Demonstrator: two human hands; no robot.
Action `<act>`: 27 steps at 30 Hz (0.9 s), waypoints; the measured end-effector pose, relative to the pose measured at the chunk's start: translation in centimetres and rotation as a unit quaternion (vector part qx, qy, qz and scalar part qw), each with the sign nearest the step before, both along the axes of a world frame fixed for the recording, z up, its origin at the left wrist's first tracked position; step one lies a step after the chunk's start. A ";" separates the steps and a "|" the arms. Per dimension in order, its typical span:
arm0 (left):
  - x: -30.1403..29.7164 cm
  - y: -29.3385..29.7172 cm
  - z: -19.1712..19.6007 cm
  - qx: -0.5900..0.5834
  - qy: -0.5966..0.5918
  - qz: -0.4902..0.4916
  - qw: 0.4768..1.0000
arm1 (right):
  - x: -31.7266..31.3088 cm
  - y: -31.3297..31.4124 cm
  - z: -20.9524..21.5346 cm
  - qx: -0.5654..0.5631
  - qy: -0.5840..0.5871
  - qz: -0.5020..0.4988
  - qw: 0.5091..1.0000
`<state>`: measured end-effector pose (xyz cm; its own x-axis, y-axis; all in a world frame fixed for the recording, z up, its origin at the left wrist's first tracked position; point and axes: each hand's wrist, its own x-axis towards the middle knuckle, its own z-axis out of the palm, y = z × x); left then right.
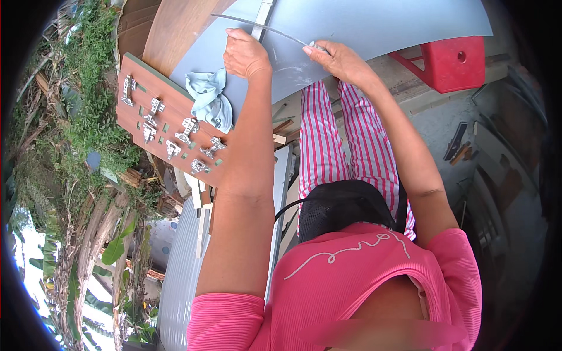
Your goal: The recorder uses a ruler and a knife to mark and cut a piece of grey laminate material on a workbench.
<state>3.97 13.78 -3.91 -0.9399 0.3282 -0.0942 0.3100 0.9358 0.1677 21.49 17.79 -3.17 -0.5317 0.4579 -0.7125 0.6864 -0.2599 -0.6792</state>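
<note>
Grey panel (363, 29) under both hands, brown hinge board (161, 117) beside it outdoors.

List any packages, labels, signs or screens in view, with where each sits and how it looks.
None show here: no package, label, sign or screen.
Nearest to one: cardboard sheet, top left behind the wooden panel, flat, plain brown.
Red plastic stool, top right, unmarked.
</note>
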 end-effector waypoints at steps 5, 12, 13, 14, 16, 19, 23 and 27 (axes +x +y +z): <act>0.0 0.0 -0.1 0.004 0.002 0.005 1.000 | 0.1 -0.1 -0.4 -0.003 -0.001 -0.003 1.000; -0.1 0.0 -0.1 -0.009 -0.012 0.015 1.000 | 0.5 0.2 0.6 -0.007 -0.010 0.007 1.000; -0.1 0.0 -0.1 -0.005 -0.006 0.012 1.000 | 0.4 0.5 0.8 -0.025 -0.003 0.015 1.000; 0.0 0.0 -0.1 0.000 -0.002 0.009 1.000 | 0.4 0.8 1.0 -0.025 -0.004 0.016 1.000; -0.1 0.0 0.0 0.001 -0.002 0.010 1.000 | 0.2 1.3 1.4 -0.066 -0.004 0.036 0.997; 0.0 0.0 0.0 0.005 0.000 0.006 1.000 | -1.2 1.0 1.3 -0.008 -0.016 0.014 1.000; 0.2 0.3 0.0 0.007 0.000 0.006 1.000 | -1.9 1.0 0.0 0.015 -0.010 0.012 1.000; -0.1 0.2 0.2 -0.004 -0.021 0.025 0.999 | -0.1 1.1 0.9 -0.005 -0.006 0.024 1.000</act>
<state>3.86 13.98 -3.67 -0.9505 0.2795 -0.1359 0.2553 0.9516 0.1714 21.37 18.85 -2.24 -0.5442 0.4261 -0.7227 0.7058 -0.2333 -0.6689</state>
